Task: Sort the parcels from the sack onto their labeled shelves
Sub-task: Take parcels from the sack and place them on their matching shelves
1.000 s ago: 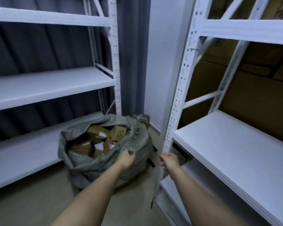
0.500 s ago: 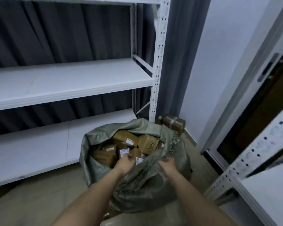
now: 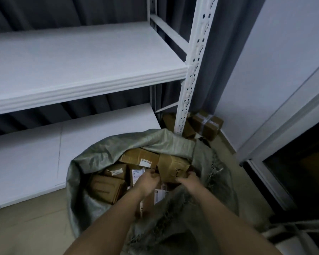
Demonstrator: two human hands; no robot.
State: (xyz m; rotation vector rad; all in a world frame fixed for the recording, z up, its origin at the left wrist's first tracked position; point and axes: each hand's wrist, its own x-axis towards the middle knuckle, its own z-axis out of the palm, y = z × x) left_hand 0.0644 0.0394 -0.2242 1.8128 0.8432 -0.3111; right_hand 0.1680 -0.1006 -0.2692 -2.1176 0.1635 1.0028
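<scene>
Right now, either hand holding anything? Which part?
Both hands grip one cardboard parcel in the sack: right hand at its near lower edge, left hand at its left lower corner.

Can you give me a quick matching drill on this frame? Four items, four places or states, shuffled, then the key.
Items:
1. sack
2. taped box
3. handwritten box
4. middle shelf

Places or states:
A. on the floor in the corner behind the rack post
B. held between the left hand and the right hand
C. bare white board, nothing on it in view
D. open on the floor, full of cardboard parcels

Pairs: 1-D, 2-A, 3-B, 4-C
</scene>
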